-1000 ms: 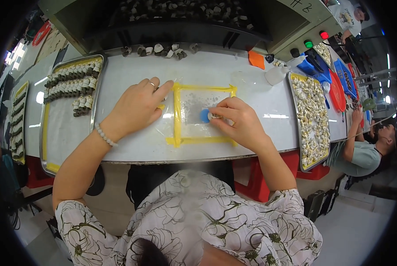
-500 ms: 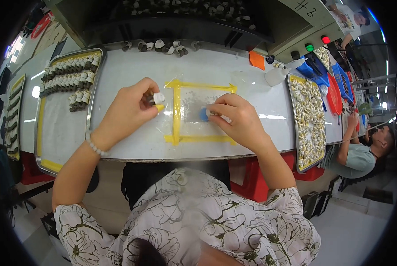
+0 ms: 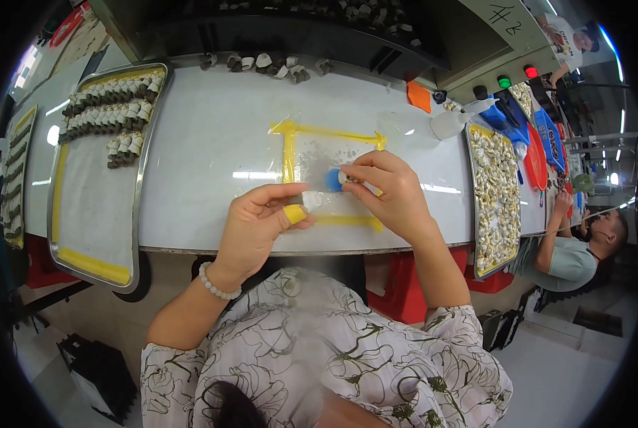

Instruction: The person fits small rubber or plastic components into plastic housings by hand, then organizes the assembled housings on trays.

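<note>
White table (image 3: 197, 143) runs across the scene. At left, a tray (image 3: 94, 207) carries rows of pieces (image 3: 105, 121) toward its far end. Right of it, the left hand (image 3: 269, 217) pinches a white piece (image 3: 310, 202) over the near left corner of a yellow tape frame (image 3: 288, 157). The right hand's (image 3: 394, 189) fingers close narrowly on a small piece (image 3: 344, 177) at a blue disc (image 3: 334, 180). Farther right stand a bottle (image 3: 449, 125) and a filled tray (image 3: 484, 271).
</note>
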Available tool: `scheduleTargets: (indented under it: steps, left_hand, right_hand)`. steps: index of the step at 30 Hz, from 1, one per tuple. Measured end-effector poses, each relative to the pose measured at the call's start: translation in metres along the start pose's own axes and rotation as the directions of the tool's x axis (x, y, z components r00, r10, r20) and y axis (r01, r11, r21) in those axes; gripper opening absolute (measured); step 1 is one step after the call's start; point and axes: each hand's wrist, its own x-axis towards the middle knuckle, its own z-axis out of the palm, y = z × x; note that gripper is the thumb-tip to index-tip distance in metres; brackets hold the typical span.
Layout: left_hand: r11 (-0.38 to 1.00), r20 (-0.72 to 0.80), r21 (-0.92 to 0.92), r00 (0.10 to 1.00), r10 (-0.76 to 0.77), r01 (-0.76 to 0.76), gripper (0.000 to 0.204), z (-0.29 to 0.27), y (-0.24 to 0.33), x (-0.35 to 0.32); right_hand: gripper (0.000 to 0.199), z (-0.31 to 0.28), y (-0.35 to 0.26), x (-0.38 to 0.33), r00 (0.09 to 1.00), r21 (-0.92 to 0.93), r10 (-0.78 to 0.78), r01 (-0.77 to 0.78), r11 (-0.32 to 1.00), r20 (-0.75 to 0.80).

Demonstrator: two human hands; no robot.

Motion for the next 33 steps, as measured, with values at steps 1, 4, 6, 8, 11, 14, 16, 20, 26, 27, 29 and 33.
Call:
scheduleTargets:
  steps: [1,4,6,8,11,14,16,20,26,27,29,33]
  left_hand:
    - [0.999,0.015,0.043,1.000,0.013,-0.014,0.028,-0.002,-0.004,0.001]
    - [0.997,0.025,0.071,0.999,0.033,-0.035,0.024,-0.003,-0.008,0.004]
    - [0.998,0.020,0.057,0.999,0.039,-0.040,0.022,-0.004,-0.008,0.004]
    - [0.996,0.015,0.075,0.999,0.041,-0.042,0.024,-0.004,-0.009,0.004]
    - [0.997,0.025,0.043,0.997,0.066,-0.067,0.024,-0.004,-0.011,0.005]
    - [0.996,0.011,0.060,0.998,0.065,-0.065,0.023,-0.005,-0.011,0.006]
    - [0.995,0.003,0.066,0.997,0.075,-0.075,0.022,-0.006,-0.013,0.004]
    - [0.993,-0.001,0.082,0.997,0.081,-0.080,0.019,-0.004,-0.012,0.002]
    - [0.992,0.024,0.109,0.998,0.062,-0.064,0.019,-0.001,-0.011,0.006]
    - [0.993,0.067,0.105,0.997,0.048,-0.055,0.019,0.001,-0.011,0.008]
    - [0.985,-0.008,0.173,1.000,0.022,-0.020,0.019,0.004,-0.005,0.005]
    - [0.927,-0.046,0.354,0.988,0.149,-0.123,0.024,-0.020,0.026,-0.016]
  right_hand:
    - [0.022,0.001,0.000,0.000,1.000,-0.014,0.015,-0.015,1.000,0.004]
    - [0.025,-0.002,-0.007,0.001,0.996,0.239,0.065,-0.047,0.970,-0.066]
    - [0.026,-0.004,-0.017,0.002,0.994,0.339,0.110,-0.103,0.935,0.000]
    - [0.028,-0.003,-0.020,0.002,0.987,0.428,0.147,-0.163,0.889,0.069]
    - [0.029,0.002,-0.022,0.002,0.991,0.444,0.112,-0.132,0.886,0.071]
    - [0.028,0.005,-0.023,0.003,0.990,0.434,0.105,-0.134,0.891,0.090]
    - [0.027,0.004,-0.025,0.003,0.980,0.407,0.124,-0.177,0.896,0.152]
    - [0.026,0.006,-0.031,0.001,0.969,0.408,0.175,-0.232,0.883,0.174]
    - [0.023,0.013,-0.022,-0.009,0.987,0.474,0.144,-0.160,0.866,0.070]
    - [0.027,0.015,-0.021,-0.011,0.985,0.480,0.147,-0.170,0.860,0.087]
    - [0.032,0.005,-0.017,-0.018,0.983,0.471,0.167,-0.185,0.862,0.081]
    - [0.038,-0.036,0.013,-0.043,0.953,0.222,0.289,-0.264,0.939,-0.092]
